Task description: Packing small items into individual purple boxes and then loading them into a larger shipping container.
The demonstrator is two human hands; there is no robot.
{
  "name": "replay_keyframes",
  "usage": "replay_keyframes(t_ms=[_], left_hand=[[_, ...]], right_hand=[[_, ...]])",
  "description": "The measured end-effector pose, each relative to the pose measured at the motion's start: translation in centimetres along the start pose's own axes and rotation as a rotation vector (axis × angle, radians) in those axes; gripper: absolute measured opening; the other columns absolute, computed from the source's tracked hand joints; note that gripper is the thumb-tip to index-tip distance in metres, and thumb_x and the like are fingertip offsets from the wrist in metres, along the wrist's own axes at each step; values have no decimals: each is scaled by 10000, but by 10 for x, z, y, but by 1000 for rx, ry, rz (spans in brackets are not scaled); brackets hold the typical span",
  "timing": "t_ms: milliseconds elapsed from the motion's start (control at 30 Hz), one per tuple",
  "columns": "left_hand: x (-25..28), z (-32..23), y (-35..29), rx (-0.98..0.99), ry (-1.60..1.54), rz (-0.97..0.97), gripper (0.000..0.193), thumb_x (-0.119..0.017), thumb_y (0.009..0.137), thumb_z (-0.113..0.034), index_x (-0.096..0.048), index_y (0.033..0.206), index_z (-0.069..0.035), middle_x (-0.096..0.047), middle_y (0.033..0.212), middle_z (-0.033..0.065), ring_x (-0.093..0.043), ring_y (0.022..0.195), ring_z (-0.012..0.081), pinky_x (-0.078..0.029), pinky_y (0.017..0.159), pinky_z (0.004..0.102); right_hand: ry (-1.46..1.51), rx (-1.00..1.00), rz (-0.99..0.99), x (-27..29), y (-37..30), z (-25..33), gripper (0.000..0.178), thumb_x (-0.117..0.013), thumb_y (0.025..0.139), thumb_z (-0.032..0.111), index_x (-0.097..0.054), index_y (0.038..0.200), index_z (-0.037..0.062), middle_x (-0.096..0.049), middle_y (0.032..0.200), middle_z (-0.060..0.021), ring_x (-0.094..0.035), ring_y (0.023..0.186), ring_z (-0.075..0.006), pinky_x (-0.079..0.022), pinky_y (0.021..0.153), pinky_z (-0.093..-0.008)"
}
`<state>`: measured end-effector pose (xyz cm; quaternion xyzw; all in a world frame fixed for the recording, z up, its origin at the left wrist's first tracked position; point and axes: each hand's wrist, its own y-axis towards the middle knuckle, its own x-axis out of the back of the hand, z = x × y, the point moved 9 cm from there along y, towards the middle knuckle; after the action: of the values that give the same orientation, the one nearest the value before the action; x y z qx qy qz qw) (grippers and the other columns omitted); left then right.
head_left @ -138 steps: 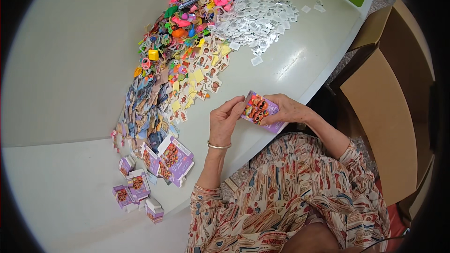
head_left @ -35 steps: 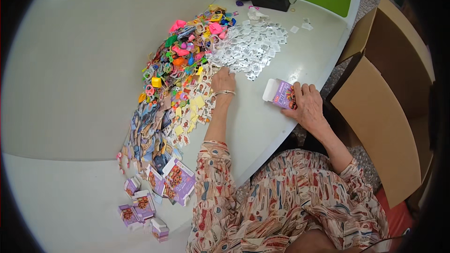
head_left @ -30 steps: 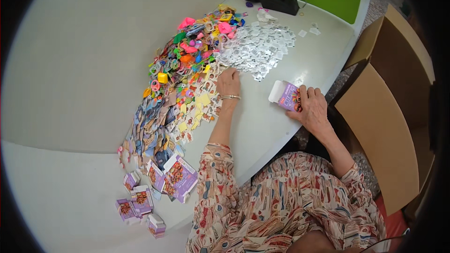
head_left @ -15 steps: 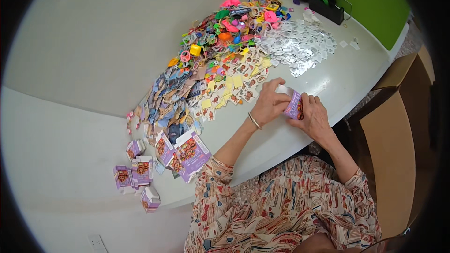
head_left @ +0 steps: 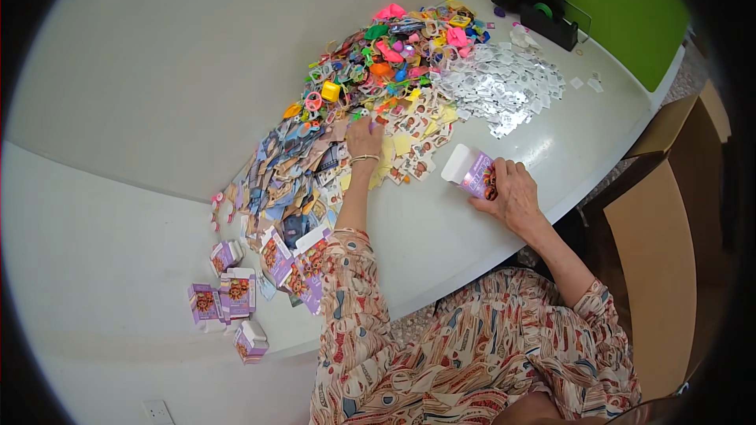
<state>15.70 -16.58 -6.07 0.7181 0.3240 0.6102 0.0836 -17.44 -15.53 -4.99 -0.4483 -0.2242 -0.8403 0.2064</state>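
Note:
My right hand (head_left: 516, 198) grips a small purple carton (head_left: 475, 176) with colourful cartoon pictures, holding it tilted over the bare white table. The carton's white flap stands open toward the upper left. My left hand (head_left: 365, 140), with a bangle at the wrist, reaches into the near side of the heap of small plastic toys (head_left: 370, 71). Its fingers are bunched downward among the pieces, and what they pinch is hidden. Beside that hand lie picture cards (head_left: 287, 173) on the left and white and yellow sticker squares (head_left: 409, 142) on the right.
Silvery small packets (head_left: 504, 86) are heaped right of the toys. A black tape dispenser (head_left: 549, 24) stands at the far right by the green panel. Flattened and folded purple cartons (head_left: 238, 291) lie at the left end. An open cardboard box (head_left: 654, 236) stands right of the table.
My left hand has let go of the carton and moved left and away from me to the toy heap. The right hand keeps the carton, shifted slightly left and nearer, its flap now exposed.

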Motion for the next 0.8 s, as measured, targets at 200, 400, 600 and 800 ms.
replay_keyframes(t_ms=[200, 400, 600, 800], left_hand=[[-8, 9, 7, -65, -126, -7, 155, -613, 755, -94, -686, 885, -53, -667, 885, 156, -627, 845, 329, -496, 769, 415], [14, 1, 0, -99, -203, -60, 128, -611, 748, -82, -689, 844, -51, -661, 832, 147, -625, 769, 307, -496, 674, 389], [42, 30, 1, -187, -114, -92, 219, -639, 776, -189, -652, 864, 11, -628, 741, 178, -611, 699, 341, -479, 664, 415], [46, 77, -2, 134, 571, 240, 163, -628, 799, -190, -698, 838, -49, -665, 895, 114, -594, 892, 331, -487, 801, 447]], right_hand=[[3, 39, -50, 5, 0, 1, 640, -810, 587, 393, -496, 1005, 23, -556, 876, -128, -546, 815, -282, -471, 732, -369], [-20, 49, -34, 2, 0, -2, 639, -818, 585, 377, -496, 1007, 21, -557, 899, -126, -544, 832, -278, -473, 736, -366], [-29, 62, -22, -1, 1, 9, 651, -822, 586, 380, -492, 1013, 17, -550, 888, -123, -543, 829, -273, -472, 742, -357], [-48, 45, -48, 0, -2, -3, 641, -817, 586, 375, -494, 1012, 22, -546, 885, -122, -541, 829, -271, -471, 739, -354]])
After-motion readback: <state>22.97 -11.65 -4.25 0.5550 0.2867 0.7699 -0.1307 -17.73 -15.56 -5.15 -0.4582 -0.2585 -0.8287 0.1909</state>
